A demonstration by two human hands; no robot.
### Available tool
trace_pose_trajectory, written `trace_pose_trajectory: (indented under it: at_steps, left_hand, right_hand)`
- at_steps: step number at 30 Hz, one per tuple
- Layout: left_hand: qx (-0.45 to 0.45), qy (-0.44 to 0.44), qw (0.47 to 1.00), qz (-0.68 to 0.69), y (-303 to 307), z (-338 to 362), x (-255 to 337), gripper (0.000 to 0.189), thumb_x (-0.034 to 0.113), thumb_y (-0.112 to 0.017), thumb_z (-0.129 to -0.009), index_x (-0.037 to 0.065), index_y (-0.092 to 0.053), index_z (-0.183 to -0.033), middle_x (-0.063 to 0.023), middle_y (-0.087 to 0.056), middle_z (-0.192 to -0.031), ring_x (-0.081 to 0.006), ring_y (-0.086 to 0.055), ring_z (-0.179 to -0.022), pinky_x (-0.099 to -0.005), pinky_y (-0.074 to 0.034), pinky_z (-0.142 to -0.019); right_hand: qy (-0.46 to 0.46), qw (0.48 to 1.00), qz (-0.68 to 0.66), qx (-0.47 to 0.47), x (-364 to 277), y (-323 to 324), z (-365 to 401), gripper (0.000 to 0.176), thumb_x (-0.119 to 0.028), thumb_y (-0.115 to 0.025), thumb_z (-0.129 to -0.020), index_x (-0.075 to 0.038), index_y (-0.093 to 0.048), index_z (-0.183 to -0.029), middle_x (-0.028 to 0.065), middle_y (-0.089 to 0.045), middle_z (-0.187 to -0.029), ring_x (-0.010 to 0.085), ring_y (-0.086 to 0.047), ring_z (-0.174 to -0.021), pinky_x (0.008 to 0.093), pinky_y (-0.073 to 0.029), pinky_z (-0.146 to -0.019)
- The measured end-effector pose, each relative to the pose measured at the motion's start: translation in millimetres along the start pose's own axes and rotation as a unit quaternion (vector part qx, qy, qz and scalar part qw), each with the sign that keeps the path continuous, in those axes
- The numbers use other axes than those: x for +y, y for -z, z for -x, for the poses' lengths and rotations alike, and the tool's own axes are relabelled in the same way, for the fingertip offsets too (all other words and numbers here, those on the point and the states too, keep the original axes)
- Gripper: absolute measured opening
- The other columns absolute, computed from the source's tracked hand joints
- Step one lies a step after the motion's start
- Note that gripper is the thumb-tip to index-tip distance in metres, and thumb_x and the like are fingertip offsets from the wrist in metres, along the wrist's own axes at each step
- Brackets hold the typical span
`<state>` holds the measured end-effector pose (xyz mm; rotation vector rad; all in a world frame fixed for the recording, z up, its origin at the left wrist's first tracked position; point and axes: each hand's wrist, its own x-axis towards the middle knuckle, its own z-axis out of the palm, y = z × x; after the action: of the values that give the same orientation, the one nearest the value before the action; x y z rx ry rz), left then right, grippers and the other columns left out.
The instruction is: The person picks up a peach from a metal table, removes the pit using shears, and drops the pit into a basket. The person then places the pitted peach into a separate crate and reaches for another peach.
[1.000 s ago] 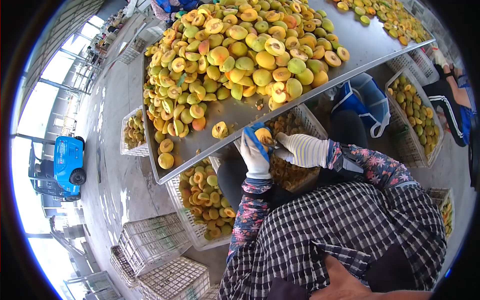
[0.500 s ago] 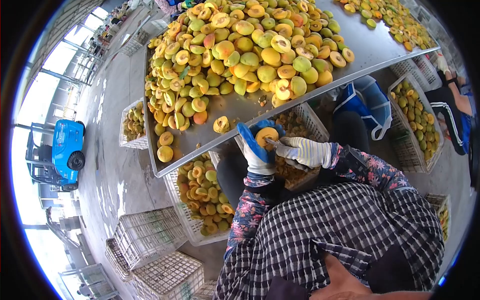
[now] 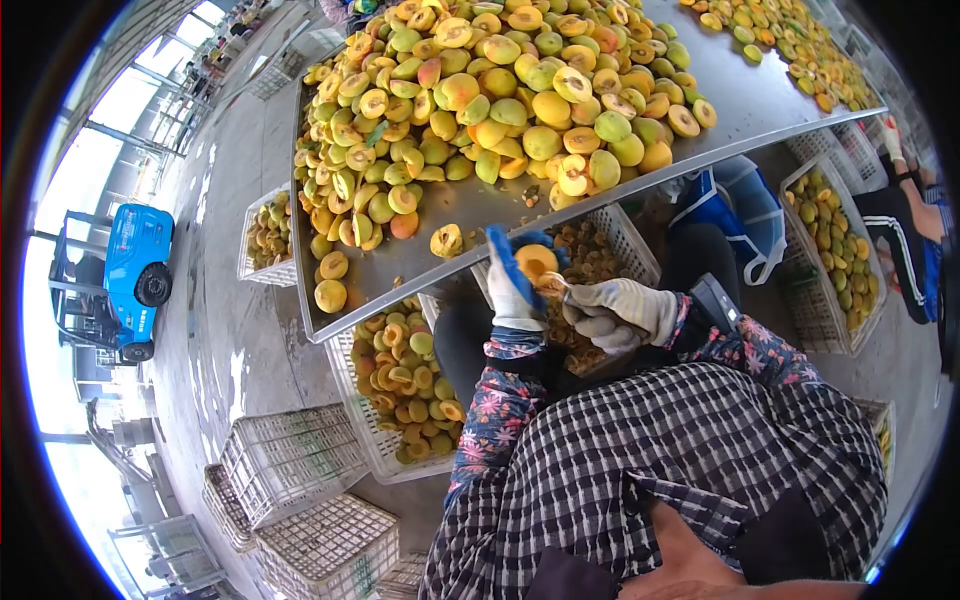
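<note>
My left hand [image 3: 513, 287], in a blue-and-white glove, is closed around a halved yellow peach [image 3: 536, 262] near the table's front edge. The cut face is turned up. In a striped work glove, my right hand [image 3: 622, 310] grips a small pitting tool [image 3: 560, 291], its handle mostly hidden by the fingers. The metal tip shows just right of the peach half, with something brownish at it that I cannot make out clearly. Beneath both hands is a crate [image 3: 640, 262] holding brown pits and scraps. A lone peach half [image 3: 446, 240] lies on the table edge nearby.
A metal table [image 3: 455, 208] carries a large heap of halved peaches [image 3: 520, 100]. A crate of peach halves [image 3: 405, 375] stands at my left, with stacked crates [image 3: 295, 465] behind it. Right are a blue bag [image 3: 735, 215], another fruit crate [image 3: 830, 250] and a person [image 3: 900, 220]. A blue forklift [image 3: 135, 280] stands far left.
My right hand has drawn back slightly right and down, bringing the tool's tip from inside the peach half to beside it. My left hand still holds the half, its fingers straighter.
</note>
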<state>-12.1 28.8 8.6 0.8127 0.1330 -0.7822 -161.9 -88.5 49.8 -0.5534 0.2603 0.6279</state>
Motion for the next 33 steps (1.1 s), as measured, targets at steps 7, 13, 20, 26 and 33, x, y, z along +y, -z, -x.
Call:
trace_pose_trajectory:
  at_steps: [7,13,20,26,33]
  left_hand:
    - [0.167,-0.289,0.913,-0.233,50.8,41.2,87.9,0.027,0.018,-0.051,-0.101,-0.003,-0.062,-0.113,-0.0067,-0.068,-0.095,-0.0099,-0.063,-0.083,-0.0236,-0.052,-0.071]
    - [0.334,-0.27,0.536,-0.727,129.4,43.5,149.3,0.046,0.045,-0.059,-0.09,0.006,-0.066,-0.114,-0.0171,-0.065,-0.114,-0.0365,-0.057,-0.11,-0.0445,-0.043,-0.097]
    - [0.224,-0.039,0.459,-0.859,51.8,-42.1,136.6,0.067,0.063,-0.039,-0.092,0.01,-0.064,-0.123,-0.0186,-0.06,-0.128,-0.034,-0.054,-0.122,-0.0452,-0.036,-0.105]
    - [0.111,-0.086,0.549,-0.824,31.2,-75.4,105.8,0.06,0.043,-0.071,-0.081,0.003,-0.056,-0.123,-0.0186,-0.062,-0.12,-0.0348,-0.061,-0.111,-0.0416,-0.049,-0.094]
    - [-0.083,-0.147,0.98,-0.108,-3.1,-30.3,65.6,0.034,0.031,-0.059,-0.095,0.008,-0.055,-0.12,-0.0041,-0.062,-0.095,-0.0193,-0.064,-0.083,-0.0343,-0.058,-0.073]
  right_hand:
    - [-0.009,0.842,0.486,0.236,-0.5,6.8,33.5,0.04,-0.041,-0.052,-0.098,-0.006,-0.054,-0.116,0.0058,-0.054,-0.066,0.0177,-0.052,-0.048,0.0316,-0.043,-0.045]
    - [-0.02,0.632,0.732,0.254,8.3,28.2,33.0,0.058,-0.026,-0.057,-0.092,-0.008,-0.033,-0.143,0.0237,-0.065,-0.088,0.0415,-0.064,-0.083,0.0465,-0.05,-0.075]
    - [0.058,0.607,0.751,0.255,5.6,31.0,23.0,0.057,-0.024,-0.056,-0.092,-0.003,-0.036,-0.14,0.0268,-0.065,-0.093,0.0437,-0.063,-0.089,0.0478,-0.049,-0.078]
    - [0.058,0.61,0.746,0.26,1.9,28.0,29.1,0.054,-0.027,-0.058,-0.091,-0.001,-0.04,-0.135,0.0274,-0.065,-0.091,0.044,-0.063,-0.089,0.0471,-0.049,-0.078]
    - [0.261,0.628,0.69,0.249,-14.2,4.1,18.9,0.03,-0.021,-0.06,-0.092,-0.002,-0.047,-0.112,0.0233,-0.063,-0.086,0.0429,-0.063,-0.083,0.0467,-0.047,-0.07]
